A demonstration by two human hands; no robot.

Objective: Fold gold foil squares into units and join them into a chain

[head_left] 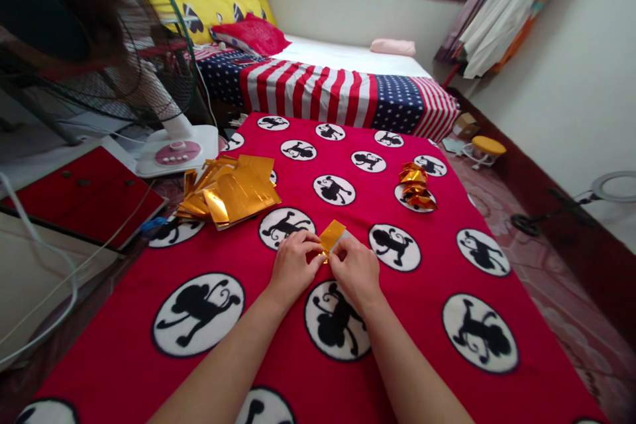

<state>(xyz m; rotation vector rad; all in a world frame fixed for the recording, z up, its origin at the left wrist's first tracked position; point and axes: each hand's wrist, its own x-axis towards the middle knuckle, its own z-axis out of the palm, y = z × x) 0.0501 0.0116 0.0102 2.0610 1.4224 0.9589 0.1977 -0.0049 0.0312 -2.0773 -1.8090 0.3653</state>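
Note:
Between my two hands, over the red tablecloth [278, 258] with black monkey figures, is a small sheet of gold foil paper [332, 233], partly folded, with a pale side showing. My left hand [297, 264] pinches its near left edge. On the right, my right hand [355, 270] is closed on the pale part of the same sheet. Fingertips cover the near end of the paper. To the left lies a loose pile of flat gold foil sheets [243, 192]. Several folded gold foil pieces [416, 185] stand in a row toward the right edge.
A fan [171, 149] stands at the left, by a red-topped cabinet [94, 192] with a cable. Past the table's far edge is a bed [318, 89] with a flag-patterned cover. A yellow stool [489, 145] stands on the floor at the right.

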